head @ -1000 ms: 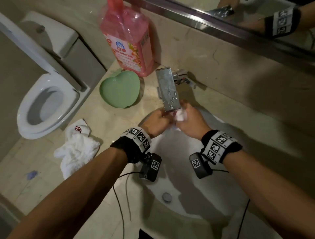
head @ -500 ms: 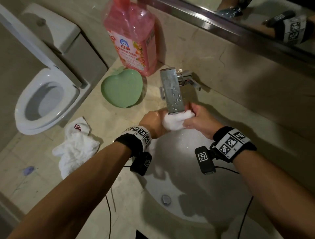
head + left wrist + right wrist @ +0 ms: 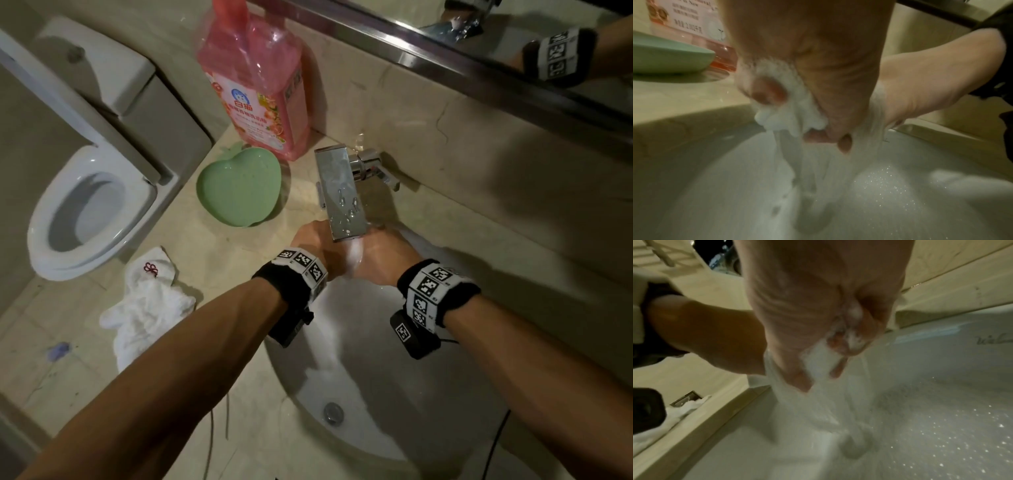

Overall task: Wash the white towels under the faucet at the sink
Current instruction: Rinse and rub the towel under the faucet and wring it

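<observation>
A wet towel [image 3: 789, 104] is bunched directly under the faucet [image 3: 342, 195], water streaming off it into the sink [image 3: 376, 428]. The left hand [image 3: 317, 245] and right hand [image 3: 383, 257] both clutch it, fingers curled into the cloth. A second towel [image 3: 147, 305] lies on the counter, left of the faucet, apparently still unwashed, so the job looks roughly half done. The green dish [image 3: 239, 188] beside the faucet holds nothing; the pink bottle [image 3: 257, 78] behind it is nearly full.
</observation>
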